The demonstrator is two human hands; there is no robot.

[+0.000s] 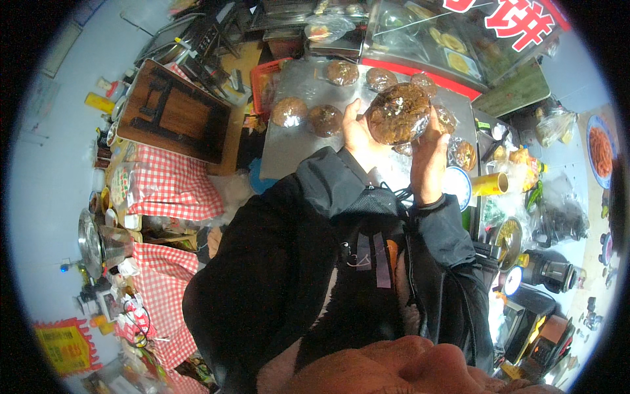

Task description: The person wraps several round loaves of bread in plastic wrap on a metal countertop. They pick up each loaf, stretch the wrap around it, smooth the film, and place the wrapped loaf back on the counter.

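Observation:
Raised over the steel table [289, 150], a round, flat brown cake [399, 113] with pale flecks on top is held between both hands. It looks shiny, as if wrapped in clear plastic. My left hand [362, 136] grips its left edge, thumb up along the side. On the opposite edge, my right hand [430, 157] closes with its fingers partly hidden. Several similar brown cakes lie on the table around it, among them one at the far left [289, 111], one beside my left hand [325, 121] and one to the right [462, 155].
A glass display case [420, 46] with a red edge borders the table's far side. A red basket [266, 82] stands at its left. Near my right forearm are a blue-rimmed white dish [457, 187] and a yellow cylinder [489, 184]. Red checkered cloths [174, 184] cover surfaces at left.

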